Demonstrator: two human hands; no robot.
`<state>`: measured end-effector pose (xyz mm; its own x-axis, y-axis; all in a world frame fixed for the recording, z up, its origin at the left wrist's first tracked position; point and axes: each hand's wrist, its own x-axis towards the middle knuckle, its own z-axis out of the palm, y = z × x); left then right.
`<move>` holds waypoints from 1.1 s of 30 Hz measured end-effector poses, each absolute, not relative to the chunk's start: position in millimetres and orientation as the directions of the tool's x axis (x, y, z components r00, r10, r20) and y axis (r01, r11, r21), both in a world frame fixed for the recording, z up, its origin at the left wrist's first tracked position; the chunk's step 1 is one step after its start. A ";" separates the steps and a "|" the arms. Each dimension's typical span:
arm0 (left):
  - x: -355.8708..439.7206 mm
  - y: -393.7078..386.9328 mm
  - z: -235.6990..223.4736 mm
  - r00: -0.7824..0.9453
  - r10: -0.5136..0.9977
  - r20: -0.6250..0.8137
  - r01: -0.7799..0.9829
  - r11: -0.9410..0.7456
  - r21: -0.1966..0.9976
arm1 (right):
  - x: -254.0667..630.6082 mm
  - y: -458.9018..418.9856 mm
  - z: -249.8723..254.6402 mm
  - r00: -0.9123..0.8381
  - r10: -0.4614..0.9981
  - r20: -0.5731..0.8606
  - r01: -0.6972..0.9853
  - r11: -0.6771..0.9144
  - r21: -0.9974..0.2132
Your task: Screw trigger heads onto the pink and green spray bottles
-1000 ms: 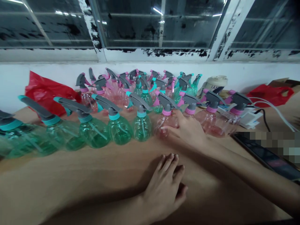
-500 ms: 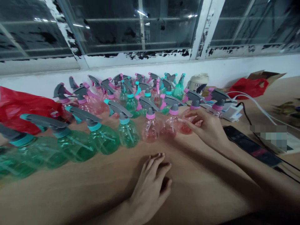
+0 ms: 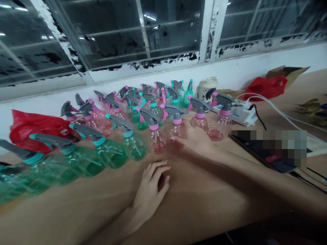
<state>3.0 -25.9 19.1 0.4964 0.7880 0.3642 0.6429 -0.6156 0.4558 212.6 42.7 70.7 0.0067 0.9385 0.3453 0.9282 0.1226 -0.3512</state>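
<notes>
A row of green spray bottles (image 3: 133, 144) with teal collars runs along the wooden table (image 3: 76, 211), continuing into pink spray bottles (image 3: 155, 140) with pink collars. My right hand (image 3: 195, 137) reaches across and wraps its fingers and thumb round the lower body of one pink spray bottle (image 3: 177, 131) in the front row. My left hand (image 3: 152, 185) rests on the table in front of the row. Its fingers are loosely bent and apart, and it holds nothing. More pink and green bottles (image 3: 143, 98) crowd behind, toward the wall.
A red plastic bag (image 3: 33, 127) lies at the left and another red bag (image 3: 267, 86) by a cardboard box at the right. A white power strip (image 3: 242, 115) with cables, a dark flat device (image 3: 268, 156) and a white jar (image 3: 205, 86) sit to the right. A window wall backs the table.
The view has swung right and tilted. My right hand moved from a bottle further right back to a pink front-row bottle. My left hand stayed on the table, its fingers curling slightly.
</notes>
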 end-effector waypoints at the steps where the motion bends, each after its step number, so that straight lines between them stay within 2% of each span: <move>1: 3.3 -26.6 19.7 0.488 0.794 0.361 0.640 -0.607 0.471 | 212.9 42.3 70.3 0.001 0.936 0.352 0.929 0.130 -0.347; 6: 8.8 -27.8 22.2 0.438 0.836 0.331 0.624 -0.547 0.559 | 219.0 26.6 69.5 -0.034 0.929 0.368 0.941 0.154 -0.302; 10: 20.0 -25.6 21.9 0.398 0.847 0.352 0.605 -0.531 0.593 | 220.3 -3.3 74.9 -0.088 0.923 0.374 0.972 0.163 -0.172; 14: 35.9 -23.7 22.6 0.419 0.834 0.359 0.575 -0.550 0.606 | 223.0 -33.3 88.4 -0.135 0.931 0.338 0.980 0.175 -0.091; 16: 42.5 -24.7 23.9 0.451 0.814 0.366 0.546 -0.576 0.609 | 228.6 -41.8 95.8 -0.211 0.929 0.303 0.966 0.246 -0.083; 18: 46.6 -27.4 25.4 0.487 0.796 0.359 0.512 -0.593 0.621 | 237.3 -44.8 101.2 -0.314 0.908 0.279 0.921 0.362 -0.141; 20: 48.3 -30.8 26.5 0.512 0.789 0.340 0.486 -0.592 0.643 | 247.4 -43.5 103.5 -0.407 0.868 0.285 0.835 0.480 -0.270; 22: 48.6 -33.7 26.8 0.521 0.788 0.328 0.473 -0.587 0.657 | 255.8 -40.1 102.8 -0.447 0.846 0.291 0.740 0.533 -0.410; 28: 48.6 -34.7 26.4 0.543 0.776 0.320 0.486 -0.602 0.634 | 256.0 -28.5 93.3 -0.457 0.865 0.208 0.418 0.416 -0.807; 30: 48.6 -34.2 28.2 0.552 0.777 0.303 0.506 -0.601 0.619 | 250.5 -25.2 90.4 -0.466 0.861 0.202 0.314 0.375 -0.872; 33: 48.4 -33.5 32.4 0.572 0.770 0.283 0.519 -0.607 0.603 | 242.1 -22.0 88.1 -0.410 0.883 0.227 0.254 0.350 -0.902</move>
